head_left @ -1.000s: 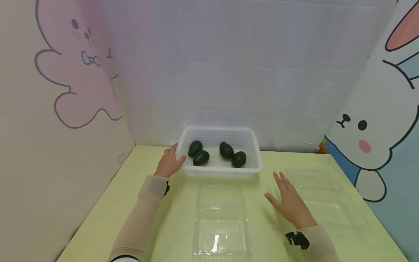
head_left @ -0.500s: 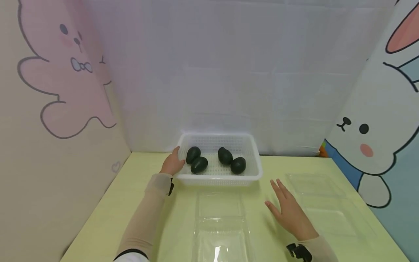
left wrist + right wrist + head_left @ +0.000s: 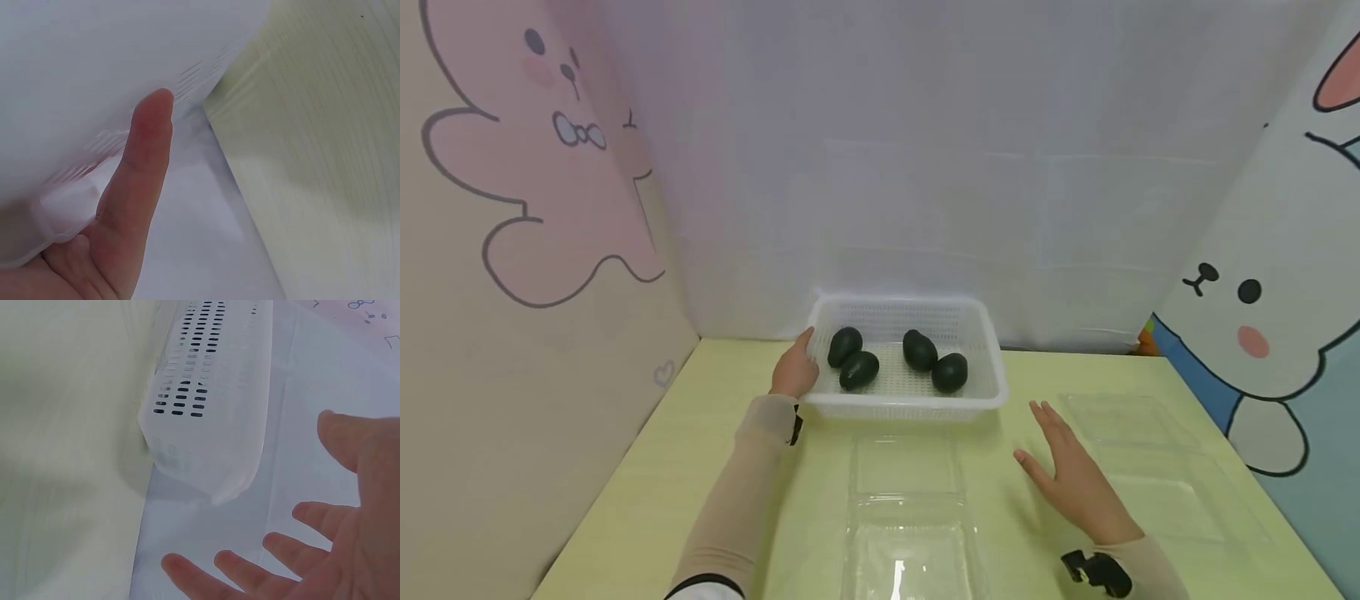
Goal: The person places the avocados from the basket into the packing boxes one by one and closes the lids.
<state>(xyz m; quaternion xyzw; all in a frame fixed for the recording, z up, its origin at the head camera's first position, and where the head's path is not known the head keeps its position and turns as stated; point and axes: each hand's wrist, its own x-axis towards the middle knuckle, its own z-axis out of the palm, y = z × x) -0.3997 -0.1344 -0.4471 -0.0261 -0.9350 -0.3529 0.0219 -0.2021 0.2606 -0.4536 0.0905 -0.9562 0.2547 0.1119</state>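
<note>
My left hand point(image 3: 793, 369) grips the left rim of a white perforated plastic basket point(image 3: 902, 402). In the left wrist view one finger point(image 3: 140, 150) lies straight along the basket's outer wall; the thumb is mostly hidden. Inside the basket lie several dark green avocados, among them a left avocado point(image 3: 859, 370) and a right avocado point(image 3: 950, 373). My right hand point(image 3: 1078, 479) hovers above the table with fingers spread, holding nothing. It is to the right of the basket and apart from it, as the right wrist view also shows.
A clear plastic clamshell container point(image 3: 910, 542) lies opened out in front of the basket. Another clear clamshell point(image 3: 1172, 492) lies opened on the right, partly behind the right hand. The pale yellow table point(image 3: 700, 467) meets a white back wall point(image 3: 925, 208).
My left hand has closed in on the basket's left rim, its thumb now less visible. The right hand stays spread in nearly the same place. The head view has shifted slightly.
</note>
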